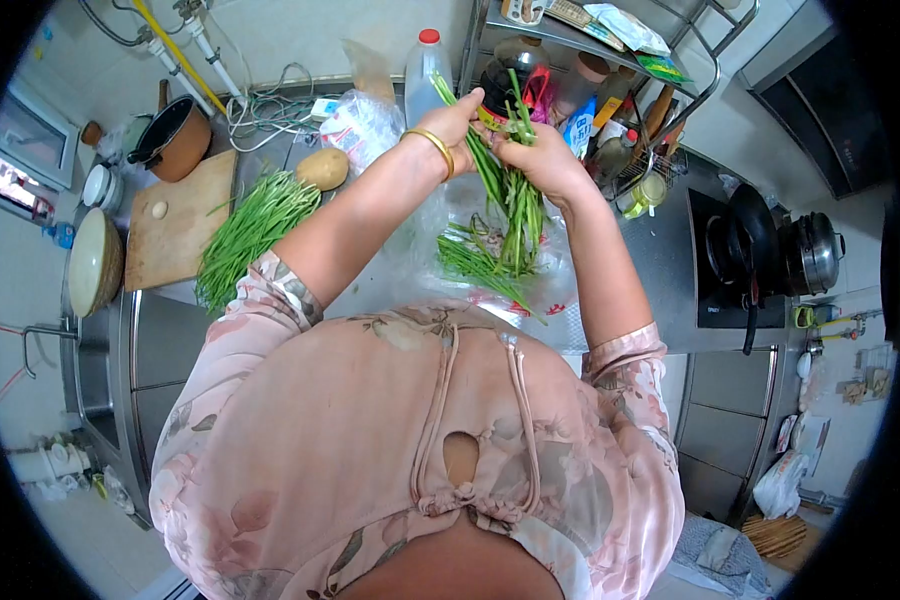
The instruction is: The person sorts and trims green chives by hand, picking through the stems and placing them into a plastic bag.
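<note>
L grip (pixel 454 129) & R grip (pixel 544 161) both clamped on green veg stalks (pixel 521 226), long axis approx bodyward, bulk nearer R.

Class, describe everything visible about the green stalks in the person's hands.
Long and thin, the green stalks are gripped by the left hand and the right hand, ends poking out past both. The rest trails in a loose bundle over clear plastic; whether it touches the loose greens there is unclear.
</note>
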Demonstrator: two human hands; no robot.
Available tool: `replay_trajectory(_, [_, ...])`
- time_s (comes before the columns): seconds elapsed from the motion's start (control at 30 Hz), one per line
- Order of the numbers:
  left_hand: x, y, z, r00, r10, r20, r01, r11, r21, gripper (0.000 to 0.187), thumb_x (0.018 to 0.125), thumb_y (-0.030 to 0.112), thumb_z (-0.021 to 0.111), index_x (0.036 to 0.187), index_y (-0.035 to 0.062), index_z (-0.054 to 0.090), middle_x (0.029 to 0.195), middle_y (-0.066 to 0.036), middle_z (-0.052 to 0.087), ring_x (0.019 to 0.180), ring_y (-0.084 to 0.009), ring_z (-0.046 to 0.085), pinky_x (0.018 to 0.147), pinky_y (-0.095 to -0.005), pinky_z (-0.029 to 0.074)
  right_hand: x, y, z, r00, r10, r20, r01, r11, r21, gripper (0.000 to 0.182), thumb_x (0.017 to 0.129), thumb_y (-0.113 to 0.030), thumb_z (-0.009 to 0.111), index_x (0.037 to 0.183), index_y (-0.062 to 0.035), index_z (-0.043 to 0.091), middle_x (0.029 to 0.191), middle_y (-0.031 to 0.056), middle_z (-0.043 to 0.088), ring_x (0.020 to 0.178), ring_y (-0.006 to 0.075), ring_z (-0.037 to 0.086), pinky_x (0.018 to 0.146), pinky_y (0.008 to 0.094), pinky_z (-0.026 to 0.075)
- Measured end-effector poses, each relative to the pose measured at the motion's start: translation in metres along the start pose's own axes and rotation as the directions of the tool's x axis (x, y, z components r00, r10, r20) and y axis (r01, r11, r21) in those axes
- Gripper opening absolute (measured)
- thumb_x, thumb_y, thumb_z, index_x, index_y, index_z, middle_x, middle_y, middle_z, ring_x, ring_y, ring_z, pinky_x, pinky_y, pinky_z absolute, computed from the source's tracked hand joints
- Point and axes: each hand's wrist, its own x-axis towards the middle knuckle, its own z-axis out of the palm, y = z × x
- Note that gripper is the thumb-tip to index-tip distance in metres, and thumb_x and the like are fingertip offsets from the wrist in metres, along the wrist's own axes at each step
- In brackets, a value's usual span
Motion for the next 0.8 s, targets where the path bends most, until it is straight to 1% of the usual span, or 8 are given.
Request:
replay_trajectory(0.23, [-0.021,0.0,0.001,0.978,-0.09,0.187,0.057,0.983,0.173,0.026,0.081,0.037,0.058,0.075,0.0151,0.044,0.058,0.007,0.03,0.048,-0.0059,0.033,0.07,-0.0404,0.047,0.001,-0.004,-0.016,0.996,0.079,-0.038,-0.057,0.912,0.406,0.015,0.074,-0.014,0.057,0.082,-0.0019,0.058,0.078,0.0032,0.058,0.072,0.0124,0.053,0.065,0.0264,0.042])
replay_trajectory(0.27, [-0.02,0.0,-0.004,0.959,-0.101,0.265,0.046,0.977,0.207,0.025,0.081,0.035,0.058,0.076,0.0151,0.045,0.058,0.007,0.03,0.048,-0.0056,0.033,0.07,-0.0399,0.047,0.004,-0.001,-0.019,0.995,0.085,-0.043,-0.056,0.886,0.461,0.014,0.077,-0.014,0.055,0.083,-0.0017,0.057,0.092,0.0089,0.06,0.077,0.0138,0.054,0.067,0.0277,0.044])
replay_trajectory(0.37, [-0.023,-0.002,-0.003,0.941,-0.081,0.329,-0.027,0.95,0.311,0.013,0.084,0.025,0.055,0.083,0.0147,0.048,0.062,0.007,0.033,0.05,-0.0046,0.031,0.067,-0.0358,0.047,0.009,-0.005,-0.028,1.0,-0.006,-0.004,0.007,0.728,0.685,0.009,0.079,-0.012,0.051,0.08,-0.0039,0.054,0.104,0.014,0.058,0.08,0.0159,0.055,0.067,0.0275,0.045])
replay_trajectory(0.43, [-0.014,-0.009,-0.015,0.927,-0.083,0.366,-0.073,0.917,0.393,0.007,0.085,0.02,0.054,0.088,0.0155,0.05,0.066,0.008,0.036,0.051,-0.0046,0.03,0.066,-0.0356,0.045,0.014,-0.007,-0.031,0.984,-0.159,0.085,0.015,0.541,0.841,0.007,0.081,-0.015,0.051,0.083,-0.009,0.05,0.11,0.0179,0.055,0.063,0.0106,0.054,0.054,0.0209,0.043])
replay_trajectory(0.5, [-0.002,-0.014,-0.021,0.927,0.04,0.374,-0.244,0.821,0.516,0.013,0.086,0.019,0.05,0.097,0.0116,0.05,0.07,0.005,0.042,0.053,-0.0069,0.036,0.06,-0.0289,0.046,0.009,-0.014,-0.027,1.0,-0.012,-0.008,0.013,0.585,0.811,0.009,0.082,-0.017,0.05,0.083,-0.0084,0.05,0.095,0.0134,0.061,0.059,0.0127,0.056,0.055,0.0265,0.048])
replay_trajectory(0.57, [-0.017,-0.018,-0.013,0.95,0.165,0.266,-0.303,0.698,0.649,0.018,0.086,0.021,0.05,0.1,0.0092,0.049,0.069,0.003,0.043,0.055,-0.0079,0.039,0.055,-0.0256,0.045,0.017,-0.005,-0.033,0.997,-0.054,0.046,0.005,0.706,0.708,0.01,0.082,-0.017,0.052,0.086,-0.0073,0.05,0.073,0.0055,0.058,0.056,0.0115,0.051,0.052,0.0262,0.046])
replay_trajectory(0.7, [-0.021,-0.009,-0.025,0.933,0.08,0.35,-0.336,0.538,0.773,0.02,0.087,0.026,0.05,0.096,0.0078,0.049,0.062,0.005,0.036,0.052,-0.0056,0.036,0.058,-0.0269,0.047,-0.003,-0.008,-0.06,0.998,-0.069,0.006,0.044,0.706,0.707,0.012,0.081,-0.017,0.055,0.084,-0.0071,0.05,0.069,0.0032,0.053,0.056,0.0112,0.048,0.051,0.0235,0.042])
replay_trajectory(0.8, [-0.025,-0.002,-0.034,0.952,0.09,0.292,-0.289,0.568,0.77,0.019,0.088,0.024,0.048,0.096,0.0071,0.049,0.06,0.006,0.033,0.051,-0.0047,0.034,0.059,-0.0263,0.047,-0.033,-0.007,-0.091,0.992,-0.087,-0.09,0.124,0.776,0.619,0.013,0.081,-0.019,0.055,0.081,-0.0091,0.048,0.066,0.0012,0.049,0.055,0.0095,0.046,0.05,0.023,0.04])
